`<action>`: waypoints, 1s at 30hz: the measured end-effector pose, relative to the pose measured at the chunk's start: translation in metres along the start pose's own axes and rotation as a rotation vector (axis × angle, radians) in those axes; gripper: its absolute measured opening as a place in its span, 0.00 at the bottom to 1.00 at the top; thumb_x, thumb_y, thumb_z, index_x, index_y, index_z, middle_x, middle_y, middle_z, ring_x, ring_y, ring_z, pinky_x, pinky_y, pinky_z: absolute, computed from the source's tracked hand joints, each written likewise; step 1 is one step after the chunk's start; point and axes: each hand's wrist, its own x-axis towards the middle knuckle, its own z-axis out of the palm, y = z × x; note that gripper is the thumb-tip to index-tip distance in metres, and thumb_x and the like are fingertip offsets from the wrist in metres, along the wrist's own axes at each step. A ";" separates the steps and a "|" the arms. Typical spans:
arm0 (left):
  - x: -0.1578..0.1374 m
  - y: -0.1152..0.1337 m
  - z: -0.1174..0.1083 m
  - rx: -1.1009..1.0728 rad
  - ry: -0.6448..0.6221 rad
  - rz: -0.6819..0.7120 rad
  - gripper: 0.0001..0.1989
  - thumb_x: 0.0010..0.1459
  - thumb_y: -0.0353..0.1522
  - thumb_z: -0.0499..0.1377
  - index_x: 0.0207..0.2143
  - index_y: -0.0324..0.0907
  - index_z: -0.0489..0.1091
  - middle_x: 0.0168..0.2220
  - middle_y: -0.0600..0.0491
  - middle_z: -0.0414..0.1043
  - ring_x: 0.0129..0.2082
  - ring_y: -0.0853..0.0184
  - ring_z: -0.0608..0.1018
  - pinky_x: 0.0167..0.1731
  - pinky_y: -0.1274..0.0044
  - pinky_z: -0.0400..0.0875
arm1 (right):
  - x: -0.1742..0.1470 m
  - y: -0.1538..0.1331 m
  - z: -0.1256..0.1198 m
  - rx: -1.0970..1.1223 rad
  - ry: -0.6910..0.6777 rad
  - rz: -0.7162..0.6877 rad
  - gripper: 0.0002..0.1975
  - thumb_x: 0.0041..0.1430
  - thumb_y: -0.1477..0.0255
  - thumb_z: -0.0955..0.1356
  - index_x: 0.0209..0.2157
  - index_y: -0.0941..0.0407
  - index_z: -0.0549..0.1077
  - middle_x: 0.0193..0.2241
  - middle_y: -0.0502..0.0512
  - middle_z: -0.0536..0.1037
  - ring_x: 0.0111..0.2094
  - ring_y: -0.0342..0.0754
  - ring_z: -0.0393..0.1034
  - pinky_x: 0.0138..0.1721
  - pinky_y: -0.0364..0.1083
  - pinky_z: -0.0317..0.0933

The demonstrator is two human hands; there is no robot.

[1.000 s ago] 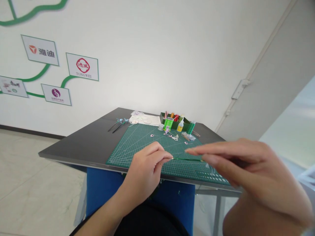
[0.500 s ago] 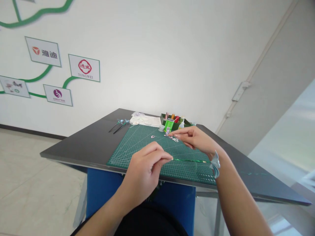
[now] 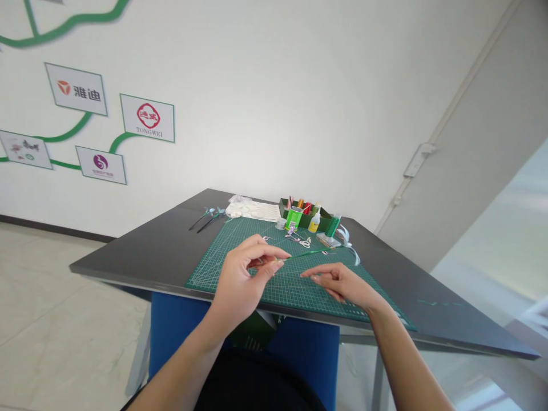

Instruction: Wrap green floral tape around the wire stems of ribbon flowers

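Note:
My left hand (image 3: 246, 279) is closed in a pinch on one end of a thin green-wrapped stem (image 3: 314, 252) above the cutting mat (image 3: 282, 291). The stem runs right to pale blue petals (image 3: 353, 254) at its far end. Below the stem and apart from it is my right hand (image 3: 345, 286). Its thumb lies against the outstretched index finger, and anything between them is too fine to make out. Beyond the hands, white-handled scissors (image 3: 304, 244) lie on the mat.
A green box (image 3: 324, 221) of supplies stands at the back, with a green can (image 3: 293, 218), a glue bottle (image 3: 314, 222) and a green spool (image 3: 333, 226) by it. White sheets (image 3: 263, 210) lie back left. Two blue-flowered stems (image 3: 209, 221) rest on the dark table (image 3: 162, 245).
My right hand has moved down and toward me, from above the stem to below it. My left hand has risen slightly, and the petal end has swung away from me and left.

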 end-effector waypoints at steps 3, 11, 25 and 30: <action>0.003 -0.009 0.002 -0.104 -0.017 -0.089 0.08 0.59 0.25 0.65 0.35 0.41 0.85 0.31 0.54 0.70 0.26 0.73 0.73 0.25 0.81 0.68 | 0.007 0.021 -0.021 -0.041 0.174 0.093 0.33 0.61 0.51 0.71 0.54 0.65 0.84 0.10 0.40 0.59 0.14 0.41 0.51 0.21 0.42 0.50; 0.007 -0.020 0.004 -0.161 -0.028 -0.162 0.06 0.57 0.27 0.66 0.34 0.41 0.85 0.29 0.55 0.68 0.24 0.73 0.71 0.22 0.81 0.65 | -0.010 0.039 -0.075 -0.398 0.826 0.580 0.11 0.62 0.68 0.71 0.36 0.60 0.84 0.19 0.56 0.75 0.24 0.54 0.74 0.32 0.53 0.69; -0.005 0.002 0.005 0.095 -0.044 0.017 0.09 0.64 0.25 0.63 0.38 0.42 0.85 0.31 0.53 0.71 0.29 0.69 0.75 0.28 0.80 0.68 | -0.054 -0.082 0.096 0.106 0.614 -0.277 0.23 0.68 0.59 0.71 0.59 0.56 0.79 0.46 0.64 0.86 0.23 0.46 0.77 0.25 0.45 0.72; -0.006 0.009 0.003 0.194 -0.045 0.090 0.11 0.66 0.24 0.62 0.40 0.41 0.85 0.30 0.53 0.72 0.29 0.69 0.74 0.28 0.79 0.67 | -0.046 -0.087 0.110 0.373 0.543 -0.304 0.28 0.67 0.55 0.73 0.63 0.54 0.77 0.28 0.52 0.82 0.16 0.42 0.68 0.14 0.40 0.59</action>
